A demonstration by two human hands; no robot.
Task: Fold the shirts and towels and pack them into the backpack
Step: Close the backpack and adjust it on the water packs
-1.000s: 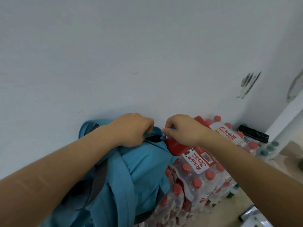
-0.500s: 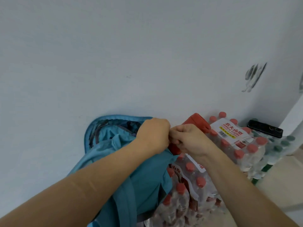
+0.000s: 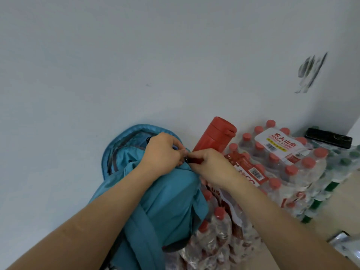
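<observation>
A teal backpack leans against the white wall, its top flap open at the back and a strap running down its front. My left hand grips the fabric at the right edge of its opening. My right hand pinches a small dark zipper pull at that same edge, fingertips touching the left hand. What lies inside the backpack is hidden. No shirt or towel is in view.
A red flask stands right of the backpack, partly behind my right hand. Shrink-wrapped packs of red-capped water bottles fill the right side, with a black phone on top. Green-capped bottles lie at the far right.
Both hands have moved together at the right edge of the backpack's opening, and my right hand now pinches the zipper pull. The view has shifted, showing more of the red flask.
</observation>
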